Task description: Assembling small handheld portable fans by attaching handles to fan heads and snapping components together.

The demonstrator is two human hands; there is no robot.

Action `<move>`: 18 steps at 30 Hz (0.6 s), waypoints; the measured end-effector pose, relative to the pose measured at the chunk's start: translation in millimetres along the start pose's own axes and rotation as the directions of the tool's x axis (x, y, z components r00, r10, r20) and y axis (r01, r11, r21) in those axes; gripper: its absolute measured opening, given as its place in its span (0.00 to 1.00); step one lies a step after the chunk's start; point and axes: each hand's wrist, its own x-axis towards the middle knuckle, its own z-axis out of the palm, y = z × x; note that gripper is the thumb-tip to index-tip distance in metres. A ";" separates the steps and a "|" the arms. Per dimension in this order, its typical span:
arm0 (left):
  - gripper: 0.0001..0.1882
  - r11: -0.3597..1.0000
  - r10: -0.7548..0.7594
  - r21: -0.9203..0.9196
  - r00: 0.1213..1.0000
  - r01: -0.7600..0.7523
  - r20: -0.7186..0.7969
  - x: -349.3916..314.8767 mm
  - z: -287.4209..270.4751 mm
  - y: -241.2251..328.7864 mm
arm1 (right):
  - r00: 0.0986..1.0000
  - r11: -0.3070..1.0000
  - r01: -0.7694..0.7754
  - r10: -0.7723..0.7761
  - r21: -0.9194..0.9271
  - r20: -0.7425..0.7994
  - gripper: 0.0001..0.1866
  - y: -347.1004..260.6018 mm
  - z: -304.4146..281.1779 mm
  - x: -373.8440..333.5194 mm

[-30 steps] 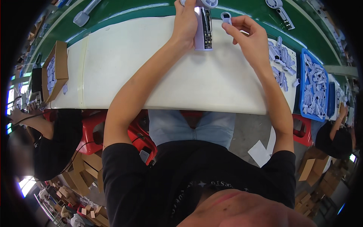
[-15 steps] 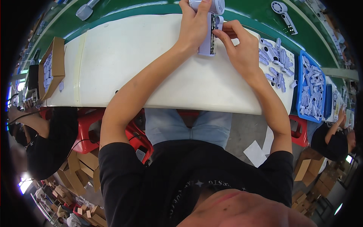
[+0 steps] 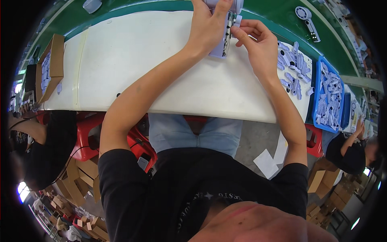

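At the far edge of the white work surface (image 3: 177, 80), my left hand (image 3: 204, 30) is wrapped round a lavender handheld fan (image 3: 219, 50). Its round head points away and is cut off by the top of the view. The handle's right side is uncovered, with dark and metallic inner parts showing. My right hand (image 3: 258, 40) is closed at that side, thumb and forefinger pinching a small lavender plastic piece (image 3: 238, 20) against the handle. Fingers hide part of this piece. Several lavender handle pieces (image 3: 296, 60) lie in a loose pile to the right of my right hand.
A blue basket (image 3: 318, 94) full of lavender parts stands at the right. On the left is an open cardboard box (image 3: 58, 66) with similar pieces. Another fan (image 3: 308, 24) lies on the green surface (image 3: 266, 12) beyond. People sit on both sides.
The view has shifted slightly. The fan is tilted a little more, and the lavender piece and my right fingers have shifted slightly at the handle's side. Both hands keep their grip.
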 end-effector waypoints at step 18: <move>0.25 0.997 0.017 -0.076 0.997 -0.011 0.069 -0.2 -3.6 -6.0 | 0.999 0.975 -0.016 0.023 0.220 -0.028 0.16 3.8 6.0 -0.3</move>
